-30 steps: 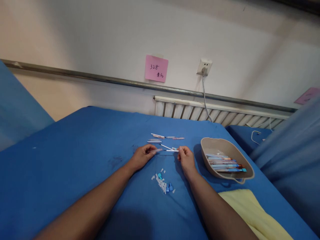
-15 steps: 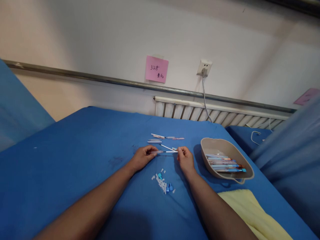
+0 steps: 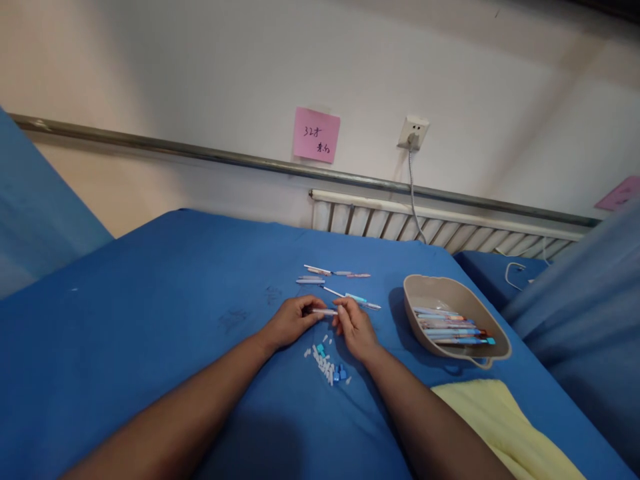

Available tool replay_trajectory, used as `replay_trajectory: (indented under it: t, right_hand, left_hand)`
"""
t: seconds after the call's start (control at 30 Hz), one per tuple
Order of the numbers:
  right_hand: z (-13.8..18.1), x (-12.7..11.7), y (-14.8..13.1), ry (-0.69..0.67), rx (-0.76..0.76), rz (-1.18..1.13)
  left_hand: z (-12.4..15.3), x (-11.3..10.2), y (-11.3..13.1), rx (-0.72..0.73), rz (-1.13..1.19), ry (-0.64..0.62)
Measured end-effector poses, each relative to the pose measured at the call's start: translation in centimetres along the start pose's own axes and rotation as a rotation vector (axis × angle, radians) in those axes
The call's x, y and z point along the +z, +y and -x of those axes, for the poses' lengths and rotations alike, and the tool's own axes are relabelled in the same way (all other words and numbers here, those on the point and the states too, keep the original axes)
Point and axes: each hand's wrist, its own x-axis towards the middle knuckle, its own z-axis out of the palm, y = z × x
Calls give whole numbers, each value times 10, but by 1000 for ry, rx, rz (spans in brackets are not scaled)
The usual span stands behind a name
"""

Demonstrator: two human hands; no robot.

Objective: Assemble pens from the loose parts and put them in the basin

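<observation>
My left hand is closed around a slim, clear-pinkish pen barrel held level just above the bed. At the barrel's right end, my right hand pinches with thumb and fingers; its fingertips partly hide that end. Just beyond the hands lie a white pen refill and a pen with a teal part. Farther back are more refills and pen barrels. Nearer me sits a small pile of white tips, with a teal piece and blue pieces among them.
A beige basket with several pens in it stands to the right. A yellow cloth lies in front of it on the blue sheet. A radiator and a metal rail run along the wall behind.
My right hand has moved left, up to the barrel in my left hand. The white refill that stretched between the hands no longer shows outside the barrel.
</observation>
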Motion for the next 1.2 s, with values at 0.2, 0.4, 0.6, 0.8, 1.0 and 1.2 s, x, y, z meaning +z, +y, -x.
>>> replay_trajectory:
  t: [0.2,0.4,0.6,0.8,1.0,1.2]
  right_hand:
    - [1,-3,-3,-50,-28,36]
    - [9,-5,-9,-99,-81,-9]
    - [8,-1,-5,-77,20,-213]
    - [1,1,0,168,175,-401]
    - [6,-3,-9,109,193,-409]
    - [12,2,-15,61,169,-394]
  left_hand:
    - [2,-3,12,101,-77,-113]
    - [4,-3,13,103,-90,-89]
    - [12,1,15,34,-34,-47]
    - [23,10,19,-25,-34,94]
    - [38,17,22,-106,82,184]
    - [50,18,26,-96,12,65]
